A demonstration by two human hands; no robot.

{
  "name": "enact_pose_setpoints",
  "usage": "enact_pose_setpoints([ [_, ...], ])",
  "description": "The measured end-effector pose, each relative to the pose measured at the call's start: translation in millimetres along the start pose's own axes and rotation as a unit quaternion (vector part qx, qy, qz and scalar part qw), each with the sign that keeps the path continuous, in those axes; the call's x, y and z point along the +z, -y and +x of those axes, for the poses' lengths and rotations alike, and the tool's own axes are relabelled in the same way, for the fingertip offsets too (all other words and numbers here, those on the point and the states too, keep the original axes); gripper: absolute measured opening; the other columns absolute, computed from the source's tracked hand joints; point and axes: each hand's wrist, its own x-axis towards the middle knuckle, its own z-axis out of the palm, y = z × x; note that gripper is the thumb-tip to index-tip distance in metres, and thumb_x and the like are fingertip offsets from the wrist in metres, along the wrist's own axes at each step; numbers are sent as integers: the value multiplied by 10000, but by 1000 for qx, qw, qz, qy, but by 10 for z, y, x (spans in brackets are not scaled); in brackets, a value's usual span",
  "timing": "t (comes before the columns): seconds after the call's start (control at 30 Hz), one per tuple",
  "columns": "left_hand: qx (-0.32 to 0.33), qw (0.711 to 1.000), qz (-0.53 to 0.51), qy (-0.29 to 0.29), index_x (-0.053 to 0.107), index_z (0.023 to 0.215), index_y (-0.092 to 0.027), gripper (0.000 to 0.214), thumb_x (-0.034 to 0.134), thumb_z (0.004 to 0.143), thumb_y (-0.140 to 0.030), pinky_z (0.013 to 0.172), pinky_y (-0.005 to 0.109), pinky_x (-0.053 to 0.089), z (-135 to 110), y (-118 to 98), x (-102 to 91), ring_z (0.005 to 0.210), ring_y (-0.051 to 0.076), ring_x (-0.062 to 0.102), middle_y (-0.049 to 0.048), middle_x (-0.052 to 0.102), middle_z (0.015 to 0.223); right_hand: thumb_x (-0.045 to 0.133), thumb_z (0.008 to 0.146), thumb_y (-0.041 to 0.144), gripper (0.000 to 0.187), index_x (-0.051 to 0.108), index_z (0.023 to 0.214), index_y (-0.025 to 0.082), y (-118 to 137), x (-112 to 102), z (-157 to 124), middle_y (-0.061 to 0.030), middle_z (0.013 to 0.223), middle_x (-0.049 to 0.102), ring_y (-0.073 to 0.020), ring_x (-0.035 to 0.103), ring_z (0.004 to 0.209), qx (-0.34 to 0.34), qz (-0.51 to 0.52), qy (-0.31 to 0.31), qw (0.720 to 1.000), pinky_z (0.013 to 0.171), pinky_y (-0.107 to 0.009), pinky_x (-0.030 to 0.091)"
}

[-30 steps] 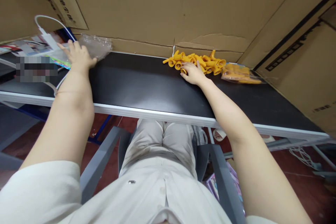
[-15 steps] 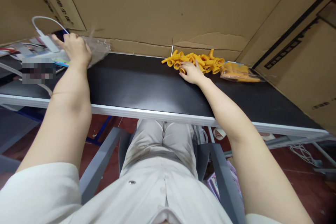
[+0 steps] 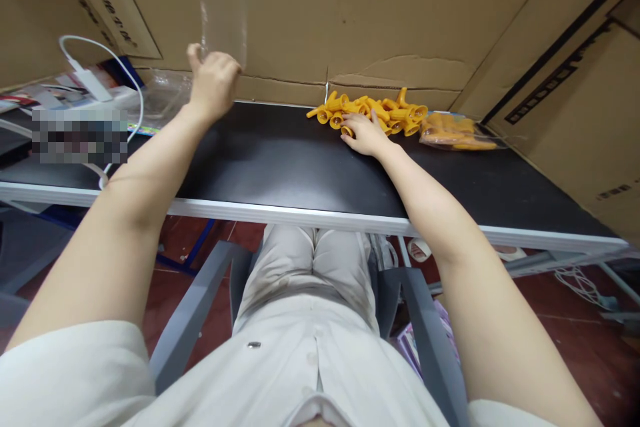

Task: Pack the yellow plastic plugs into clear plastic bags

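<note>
My left hand (image 3: 214, 83) is raised above the left part of the table, its fingers closed on a clear plastic bag (image 3: 225, 13) that stands up from them. My right hand (image 3: 367, 135) lies with fingers apart on the front left of a heap of yellow-orange plastic pieces (image 3: 400, 117). These pieces are small, with flared round openings and tapering ends. One piece (image 3: 347, 131) shows between my right thumb and fingers, but no firm grip on it is visible. To the right of the heap lies a clear bag of yellow-orange pieces (image 3: 453, 132).
More clear plastic bags (image 3: 167, 97) lie at the back left of the black table (image 3: 280, 160). A white device with a cable (image 3: 94, 83) and a pixelated patch are beside them. Cardboard walls (image 3: 290, 13) rise behind and at the sides. Chair armrests (image 3: 193, 307) flank my legs.
My left hand has moved right and upward from the bags at the left, bringing one clear bag up with it. My right hand has stayed on the heap.
</note>
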Motion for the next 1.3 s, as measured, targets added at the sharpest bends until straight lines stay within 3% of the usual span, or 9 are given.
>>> enact_pose_setpoints([
  [0.17, 234, 952, 153, 121, 668, 1426, -46, 682, 97, 1068, -150, 1380, 561, 119, -79, -178, 261, 1547, 272, 497, 232, 694, 1444, 558, 1002, 252, 449, 729, 1410, 175, -5, 0, 4, -172, 1656, 565, -413, 477, 1586, -1, -3, 1, 1000, 1349, -787, 179],
  [0.3, 290, 929, 186, 138, 773, 1267, -137, 603, 224, 1018, -129, 1317, 572, 298, -83, -121, 392, 1366, 309, 622, 182, 755, 1212, 555, 1021, 296, 466, 705, 1445, 176, 6, -9, -14, -171, 1660, 560, -409, 476, 1586, -2, -7, 5, 1000, 1363, -756, 176],
  [0.4, 280, 937, 150, 146, 810, 1131, -183, 500, 339, 970, -128, 1210, 565, 419, -57, -23, 454, 1256, 327, 669, 168, 756, 1103, 497, 1071, 381, 520, 632, 1526, 170, 51, -78, -44, -182, 1637, 575, -394, 491, 1568, 2, -10, -27, 1000, 1375, -695, 199],
  [0.5, 247, 950, 115, 155, 824, 1048, -189, 442, 424, 889, -92, 1173, 576, 440, -43, 55, 479, 1244, 358, 685, 176, 763, 1078, 381, 1112, 408, 553, 567, 1576, 174, 98, -177, -33, -187, 1630, 566, -382, 472, 1574, 19, -19, -86, 996, 1369, -672, 201],
  [0.73, 227, 958, 82, 154, 841, 1027, -173, 428, 457, 861, -83, 1188, 585, 415, -55, 103, 443, 1250, 375, 694, 179, 772, 1056, 462, 1073, 387, 644, 446, 1668, 142, -34, -138, 354, -224, 1769, 373, -453, 368, 1630, 63, 20, -105, 992, 1307, -781, 218],
  [0.93, 229, 961, 11, 153, 822, 930, -276, 394, 439, 925, -186, 1222, 526, 386, -71, 130, 453, 1224, 296, 677, 84, 752, 893, 529, 1056, 415, 530, 613, 1498, 136, -128, -15, 619, -265, 1525, 627, -518, 529, 1480, 104, 25, -84, 991, 1237, -895, 176],
  [1.13, 252, 941, 142, 176, 807, 1120, -149, 440, 414, 923, -138, 1192, 487, 412, -103, 64, 435, 1230, 282, 697, 130, 804, 1080, 626, 1025, 432, 510, 624, 1460, 168, -83, -50, 608, -236, 1504, 655, -490, 532, 1479, 85, -6, -93, 992, 1267, -878, 113],
  [1.23, 206, 942, 179, 193, 804, 1121, -99, 421, 471, 873, -165, 1187, 538, 412, -84, -25, 410, 1253, 344, 709, 177, 802, 1161, 614, 1032, 380, 447, 635, 1418, 155, -19, -35, 610, -235, 1448, 682, -465, 558, 1453, 96, -17, -83, 992, 1269, -871, 93],
  [1.3, 153, 960, 138, 188, 815, 1109, -119, 415, 486, 873, -210, 1188, 583, 399, -41, -115, 399, 1272, 386, 702, 175, 802, 1153, 594, 1037, 344, 383, 653, 1361, 148, 22, -10, 627, -233, 1388, 700, -447, 580, 1425, 103, -18, -90, 991, 1276, -856, 110],
])
